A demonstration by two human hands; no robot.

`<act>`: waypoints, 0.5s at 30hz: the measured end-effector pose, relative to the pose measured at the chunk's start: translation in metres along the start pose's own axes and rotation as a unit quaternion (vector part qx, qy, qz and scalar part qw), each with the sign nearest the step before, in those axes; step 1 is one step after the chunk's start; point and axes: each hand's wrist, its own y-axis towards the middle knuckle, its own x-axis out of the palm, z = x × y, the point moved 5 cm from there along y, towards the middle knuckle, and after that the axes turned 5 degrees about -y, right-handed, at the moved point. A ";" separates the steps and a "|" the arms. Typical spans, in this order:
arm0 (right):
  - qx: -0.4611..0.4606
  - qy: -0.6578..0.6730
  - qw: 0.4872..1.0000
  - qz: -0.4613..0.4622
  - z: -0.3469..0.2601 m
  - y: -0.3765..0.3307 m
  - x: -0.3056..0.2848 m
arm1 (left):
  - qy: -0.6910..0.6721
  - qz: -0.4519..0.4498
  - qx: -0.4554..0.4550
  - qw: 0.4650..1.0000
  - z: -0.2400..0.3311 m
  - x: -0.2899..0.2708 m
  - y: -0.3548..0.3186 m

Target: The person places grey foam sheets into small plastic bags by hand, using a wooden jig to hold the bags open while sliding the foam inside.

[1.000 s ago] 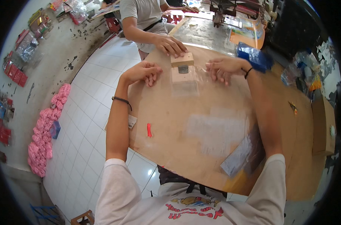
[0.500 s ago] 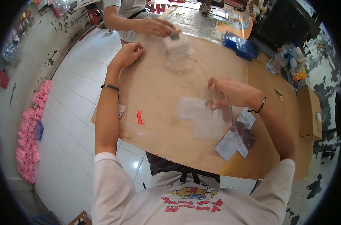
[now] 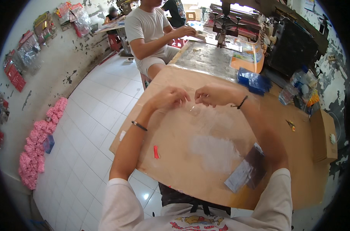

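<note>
Over the far middle of the brown-covered table (image 3: 175, 154), my two hands are close together with their fingers bent inward. My left hand (image 3: 170, 97) has its fingertips drawn together, slightly blurred. My right hand (image 3: 210, 96) is curled, thumb against fingers. A small glint (image 3: 192, 108) shows between them; whatever thin thing they hold is too faint to make out. Nearer me lies a whitish translucent patch of sheets (image 3: 213, 154). Beside it, by my right forearm, are shiny grey flat pieces (image 3: 244, 169). A small red strip (image 3: 156, 152) lies near my left forearm.
Beyond the table, a co-worker (image 3: 150, 34) in white sits beside a press machine (image 3: 223, 29). Blue plastic packets (image 3: 253, 81), clear bottles (image 3: 298, 84), a small yellow-handled tool (image 3: 291, 125) and a cardboard box (image 3: 325, 136) stand along the right. Pink bundles (image 3: 38, 142) line the left wall.
My hands have come together from opposite sides of the table. The co-worker's hand has withdrawn from my table toward the machine. Fewer grey pieces show by my right arm. The view has tilted up.
</note>
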 end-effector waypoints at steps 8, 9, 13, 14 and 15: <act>-0.044 0.162 0.985 0.035 0.062 0.030 0.037 | 0.145 0.006 0.002 0.989 -0.007 0.010 0.012; -0.041 0.173 0.983 0.034 0.060 0.030 0.037 | 0.156 0.041 0.022 0.987 -0.007 0.002 0.009; -0.023 0.193 0.980 0.036 0.055 0.022 0.028 | 0.255 0.084 0.007 0.963 -0.012 -0.029 0.004; -0.019 0.191 0.981 0.036 0.056 0.020 0.026 | 0.285 0.095 0.005 0.954 -0.012 -0.033 0.005; -0.014 0.197 0.980 0.035 0.059 0.021 0.025 | 0.261 0.100 0.004 0.960 -0.014 -0.034 0.006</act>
